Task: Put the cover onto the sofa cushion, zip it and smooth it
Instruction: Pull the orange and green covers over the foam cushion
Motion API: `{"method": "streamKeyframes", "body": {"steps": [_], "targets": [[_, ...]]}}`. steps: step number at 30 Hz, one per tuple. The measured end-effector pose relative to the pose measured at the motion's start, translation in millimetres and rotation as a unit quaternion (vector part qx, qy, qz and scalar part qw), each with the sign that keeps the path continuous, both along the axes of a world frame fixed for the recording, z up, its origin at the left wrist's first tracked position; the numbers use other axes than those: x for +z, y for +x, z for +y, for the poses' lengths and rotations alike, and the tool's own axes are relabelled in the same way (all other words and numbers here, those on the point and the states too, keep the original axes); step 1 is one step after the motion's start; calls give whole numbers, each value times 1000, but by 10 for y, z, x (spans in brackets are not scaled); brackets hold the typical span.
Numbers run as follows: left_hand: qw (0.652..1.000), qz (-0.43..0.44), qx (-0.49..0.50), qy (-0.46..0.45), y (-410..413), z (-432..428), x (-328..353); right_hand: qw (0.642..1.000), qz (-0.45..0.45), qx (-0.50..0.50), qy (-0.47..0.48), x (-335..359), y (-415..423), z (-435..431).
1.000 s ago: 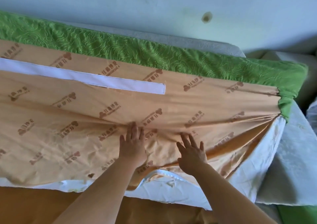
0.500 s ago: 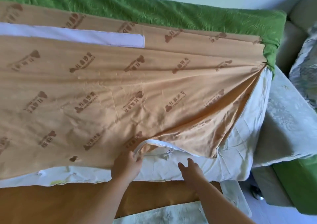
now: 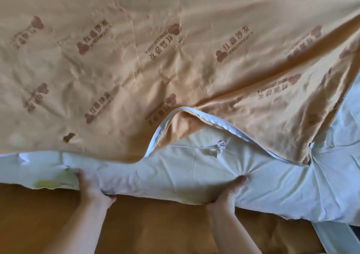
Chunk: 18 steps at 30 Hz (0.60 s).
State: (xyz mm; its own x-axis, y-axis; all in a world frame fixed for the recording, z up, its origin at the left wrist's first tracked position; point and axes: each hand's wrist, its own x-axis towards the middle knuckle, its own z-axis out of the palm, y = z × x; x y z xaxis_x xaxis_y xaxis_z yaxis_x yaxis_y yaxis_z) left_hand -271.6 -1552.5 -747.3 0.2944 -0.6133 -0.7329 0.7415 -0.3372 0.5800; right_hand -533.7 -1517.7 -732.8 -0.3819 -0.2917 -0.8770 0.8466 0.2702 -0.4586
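An orange cover (image 3: 136,59) printed with brown logos lies over most of the white sofa cushion (image 3: 175,170). Its near edge, trimmed with a white zipper band (image 3: 161,129), is lifted in an arch and leaves the cushion's front side bare. My left hand (image 3: 91,185) grips the cushion's lower front edge at the left, fingers dug into the white fabric. My right hand (image 3: 229,191) clutches the same edge further right, and the fabric bunches around its fingers. A small white tie (image 3: 221,143) sits on the cushion under the arch.
Orange-brown fabric (image 3: 155,226) spreads below the cushion between my forearms. A white strip (image 3: 335,238) shows at the lower right corner. The cover's right corner (image 3: 311,144) gathers where it meets the cushion.
Both hands dropped from the cover's zipper edge to the cushion's lower front edge and closed on it. The view moved closer, so the green side and wall are out of frame.
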Motion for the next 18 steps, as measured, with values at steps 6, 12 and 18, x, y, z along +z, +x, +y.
{"method": "streamKeyframes", "body": {"steps": [6, 12, 18], "targets": [[996, 44, 30, -76, 211, -78, -358, 995, 52, -41, -75, -102, 37, -63], [997, -26, 69, 0, 230, 29, -228, 990, 79, -65, -101, -20, 93, 106], [989, -74, 122, -37, 318, 282, -182, 989, 88, -79, -88, 205, 119, 300]]}}
